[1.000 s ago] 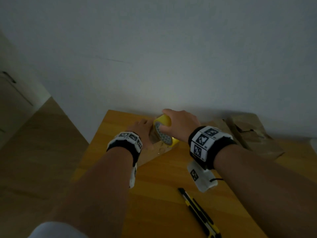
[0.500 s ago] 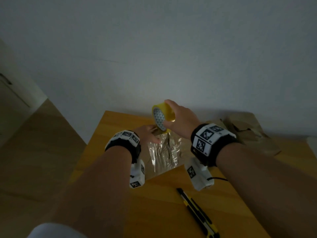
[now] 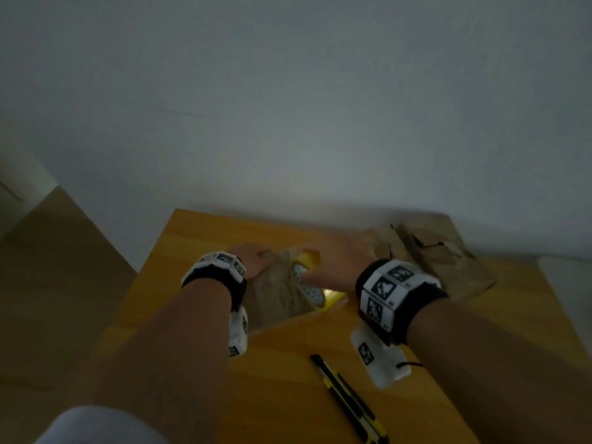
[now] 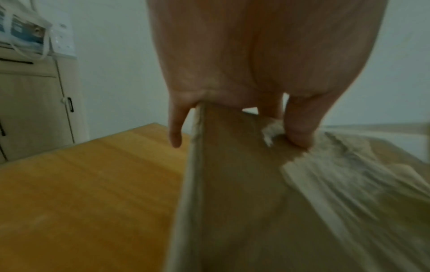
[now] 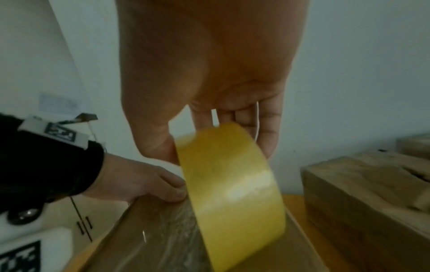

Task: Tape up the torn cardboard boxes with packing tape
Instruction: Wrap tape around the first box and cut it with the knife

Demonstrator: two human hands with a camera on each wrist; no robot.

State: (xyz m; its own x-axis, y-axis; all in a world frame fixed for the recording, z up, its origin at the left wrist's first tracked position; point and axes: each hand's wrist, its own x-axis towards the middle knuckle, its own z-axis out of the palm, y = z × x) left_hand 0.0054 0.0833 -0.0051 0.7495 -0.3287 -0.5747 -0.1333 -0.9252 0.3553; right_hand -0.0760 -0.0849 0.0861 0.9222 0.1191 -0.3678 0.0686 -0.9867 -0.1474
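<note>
A brown cardboard box lies on the wooden table, with a shiny strip of clear tape running along its top. My left hand grips the box's far end, thumb pressing on top and fingers over the edge. My right hand holds the yellow roll of packing tape between thumb and fingers. The roll stands on edge, low over the box's right half. In the left wrist view the box is blurred.
More torn cardboard boxes sit at the back right against the white wall; one box is close beside the taped one. A yellow-and-black utility knife lies on the table near me. The table's left edge drops to the floor.
The right hand raised the roll off the box's far end, drawing out tape, and has now brought it down low over the box, nearer me. The left hand stays at the far end.
</note>
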